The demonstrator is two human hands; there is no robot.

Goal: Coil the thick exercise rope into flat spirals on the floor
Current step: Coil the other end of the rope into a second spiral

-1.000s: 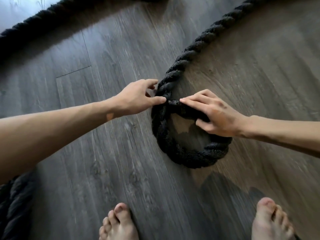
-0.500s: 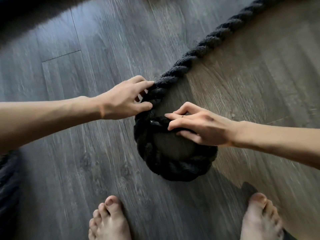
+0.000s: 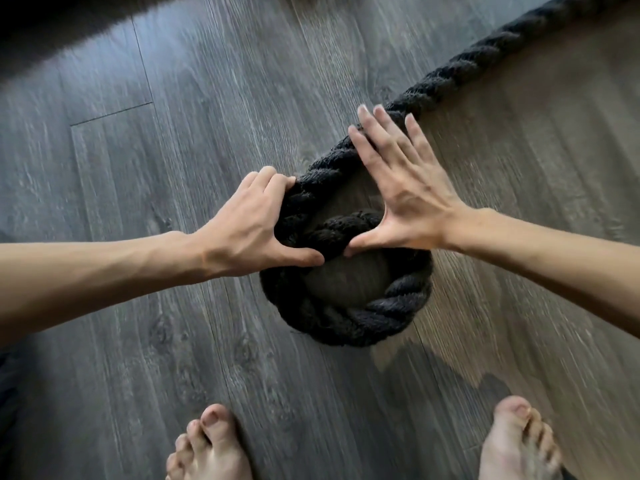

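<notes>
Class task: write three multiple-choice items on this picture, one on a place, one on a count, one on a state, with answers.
1. The rope leaves its loop toward: A lower left; B upper right; C straight down.
2. Bare feet in view: A none; B one; C two.
3. Fingers of the right hand are: A spread straight; B fisted; C gloved.
Answers: 1 B, it trails to the top right corner. 2 C, one at each bottom side. 3 A, fingers fanned over the rope.
</notes>
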